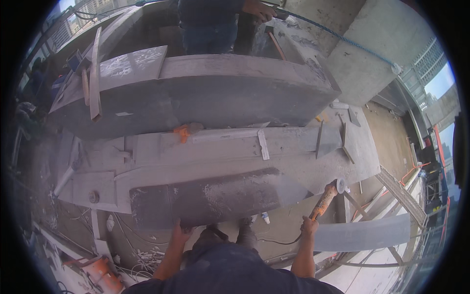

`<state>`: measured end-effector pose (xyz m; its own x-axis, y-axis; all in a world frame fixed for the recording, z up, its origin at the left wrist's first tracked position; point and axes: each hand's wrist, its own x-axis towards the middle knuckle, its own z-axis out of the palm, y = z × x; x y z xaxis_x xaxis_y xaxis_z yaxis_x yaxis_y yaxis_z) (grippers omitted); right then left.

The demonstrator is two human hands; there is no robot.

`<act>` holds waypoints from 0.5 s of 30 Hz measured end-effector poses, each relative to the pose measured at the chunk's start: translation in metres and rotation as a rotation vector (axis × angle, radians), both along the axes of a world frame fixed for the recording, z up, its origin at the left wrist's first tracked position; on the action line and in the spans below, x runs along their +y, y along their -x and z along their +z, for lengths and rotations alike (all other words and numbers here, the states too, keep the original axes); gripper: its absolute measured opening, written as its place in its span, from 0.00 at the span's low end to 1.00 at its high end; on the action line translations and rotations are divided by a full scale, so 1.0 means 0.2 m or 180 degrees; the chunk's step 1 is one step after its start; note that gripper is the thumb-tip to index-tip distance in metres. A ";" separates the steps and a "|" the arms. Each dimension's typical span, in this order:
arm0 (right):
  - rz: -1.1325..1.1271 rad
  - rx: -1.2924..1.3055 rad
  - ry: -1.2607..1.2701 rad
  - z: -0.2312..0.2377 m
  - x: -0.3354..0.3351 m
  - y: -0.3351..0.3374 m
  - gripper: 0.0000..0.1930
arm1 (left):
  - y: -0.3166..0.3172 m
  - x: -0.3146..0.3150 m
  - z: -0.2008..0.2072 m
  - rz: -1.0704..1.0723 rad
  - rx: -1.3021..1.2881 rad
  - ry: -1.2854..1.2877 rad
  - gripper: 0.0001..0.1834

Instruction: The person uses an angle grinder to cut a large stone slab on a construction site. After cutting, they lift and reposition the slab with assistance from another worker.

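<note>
A long dark slab (220, 196), dusted with white powder, lies across the work table in front of me. My left hand (181, 234) grips its near edge, left of my body. In my right hand (309, 225) is an orange angle grinder (324, 202), held by its rear end with the cord trailing below. The grinder's round disc (340, 185) points away from me, to the right of the slab's pale, tapering right end and apart from it. Whether the disc spins cannot be made out.
Beyond the dusty table (210, 159) stands a long grey block (196, 100), with another person (208, 24) behind it. A white straight strip (263, 144) and an orange item (183, 132) lie on the table. A pale curved panel (364, 232) sits at right, an orange bucket (103, 274) lower left.
</note>
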<state>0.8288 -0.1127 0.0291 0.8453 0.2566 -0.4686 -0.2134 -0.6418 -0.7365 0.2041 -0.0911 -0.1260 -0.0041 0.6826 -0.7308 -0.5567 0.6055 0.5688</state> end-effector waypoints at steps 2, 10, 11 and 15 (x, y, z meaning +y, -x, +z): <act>0.0101 -0.0163 0.0239 -0.05 0.09 -0.22 0.12 | -0.06 -0.06 -0.05 -0.0801 0.1128 -0.0652 0.36; 0.0142 -0.0320 -0.0280 -0.22 0.47 -0.84 0.14 | -0.33 -0.05 -0.16 0.1216 0.0454 -0.0700 0.33; 0.0115 -0.0356 -0.0336 -0.26 0.52 -0.87 0.14 | -0.33 -0.02 -0.17 0.1175 0.0610 -0.0648 0.33; 0.0043 0.0272 -0.0417 -0.43 0.66 -1.03 0.14 | -0.47 -0.06 -0.24 0.0875 0.0997 -0.0120 0.31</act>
<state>1.0340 0.0192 -0.0575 0.7999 0.3313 -0.5003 -0.2709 -0.5446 -0.7937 0.2985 -0.1034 -0.1731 -0.4080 0.6513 -0.6398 -0.4913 0.4341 0.7551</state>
